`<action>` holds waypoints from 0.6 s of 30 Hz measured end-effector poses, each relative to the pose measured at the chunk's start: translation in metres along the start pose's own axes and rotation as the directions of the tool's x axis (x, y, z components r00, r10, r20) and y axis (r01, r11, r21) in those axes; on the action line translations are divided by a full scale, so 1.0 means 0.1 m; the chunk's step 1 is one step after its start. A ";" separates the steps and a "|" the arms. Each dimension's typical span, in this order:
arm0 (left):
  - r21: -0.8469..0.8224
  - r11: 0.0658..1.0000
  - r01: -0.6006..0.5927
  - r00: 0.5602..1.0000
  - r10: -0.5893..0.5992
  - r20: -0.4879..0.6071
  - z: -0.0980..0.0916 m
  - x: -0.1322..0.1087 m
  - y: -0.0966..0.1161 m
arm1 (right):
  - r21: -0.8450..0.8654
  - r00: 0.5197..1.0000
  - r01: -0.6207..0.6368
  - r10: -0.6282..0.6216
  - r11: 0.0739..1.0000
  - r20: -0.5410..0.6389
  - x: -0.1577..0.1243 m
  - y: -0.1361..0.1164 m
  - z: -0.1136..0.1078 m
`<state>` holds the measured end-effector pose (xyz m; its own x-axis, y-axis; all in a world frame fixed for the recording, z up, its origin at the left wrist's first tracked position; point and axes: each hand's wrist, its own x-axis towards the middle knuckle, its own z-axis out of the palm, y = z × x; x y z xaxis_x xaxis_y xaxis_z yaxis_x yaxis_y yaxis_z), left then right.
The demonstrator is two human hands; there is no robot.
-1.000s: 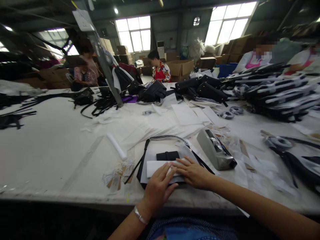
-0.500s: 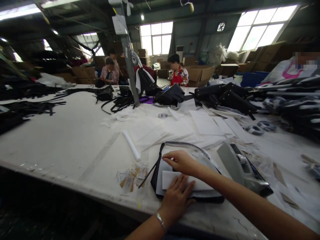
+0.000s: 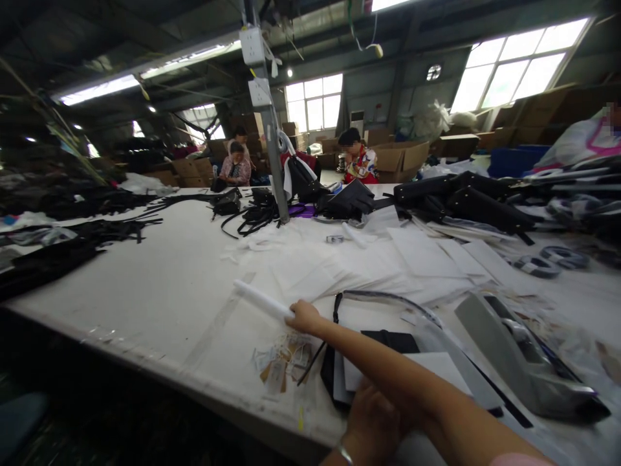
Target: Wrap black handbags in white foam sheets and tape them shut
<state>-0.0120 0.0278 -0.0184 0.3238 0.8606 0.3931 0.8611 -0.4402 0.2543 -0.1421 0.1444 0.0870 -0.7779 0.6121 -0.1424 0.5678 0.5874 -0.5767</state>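
Note:
My right hand (image 3: 305, 318) is closed round the near end of a white roll (image 3: 262, 299), which lies slanting on the table. Below it, my left hand (image 3: 372, 414) is at the lower edge of a black bag (image 3: 328, 375), partly hidden by my right forearm; its fingers are blurred and covered. On the bag rest a white sheet (image 3: 436, 370) and a dark flap (image 3: 391, 340). The bag's strap (image 3: 388, 296) arches behind it. Tags with strings (image 3: 284, 366) lie to the left of the bag.
A grey tape dispenser (image 3: 514, 356) stands right of the bag. White sheets (image 3: 422, 252) spread behind it. A metal post (image 3: 275, 162) rises from the table (image 3: 165, 285). Black bags (image 3: 466, 194) are heaped at the back right. Several people sit beyond the table.
My right hand has moved left from above the bag and taken hold of the white roll, which has turned. The white sheet on the bag looks wider and sits differently. The view has shifted.

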 end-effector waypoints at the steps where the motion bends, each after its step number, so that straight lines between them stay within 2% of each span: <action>1: -0.016 0.999 0.031 0.999 -0.031 -0.013 -0.03 0.01 0.01 | 0.040 1.000 0.017 -0.017 0.999 -0.002 -0.06 0.04 -0.08; 3: -0.013 0.998 0.063 0.998 -0.063 -0.031 -0.09 0.02 0.01 | 0.117 0.999 0.046 -0.046 0.992 -0.006 -0.24 0.15 -0.30; 5: 0.046 0.998 0.042 0.999 -0.041 -0.029 -0.14 0.04 0.00 | 0.198 0.995 0.103 -0.100 0.975 -0.025 -0.56 0.32 -0.56; 8: 0.139 0.990 0.009 1.000 -0.008 -0.012 -0.23 0.07 0.01 | 0.336 0.967 0.244 -0.204 0.910 -0.149 -1.25 0.68 -0.94; 9: 0.160 0.987 0.001 1.000 -0.001 0.000 -0.26 0.08 0.02 | 0.372 0.964 0.246 -0.186 0.895 -0.190 -1.53 0.82 -1.05; 11: 0.173 0.985 -0.005 1.000 0.000 0.026 -0.35 0.11 0.05 | 0.422 0.964 0.208 -0.111 0.882 -0.241 -2.11 1.12 -1.25; 14: 0.153 0.988 -0.016 0.997 0.006 0.071 -0.49 0.17 0.06 | 0.420 0.970 0.074 0.032 0.904 -0.240 -2.98 1.58 -1.49; 18: 0.129 0.989 -0.076 0.993 0.063 0.103 -0.61 0.23 0.03 | 0.248 0.957 -0.106 0.166 0.963 -0.237 -3.98 2.08 -1.61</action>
<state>-0.0257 0.0311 0.0453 0.4164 0.8529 0.3149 0.8772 -0.4679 0.1073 0.3288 0.1081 0.1533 -0.5863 0.8090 -0.0417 0.5626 0.3696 -0.7395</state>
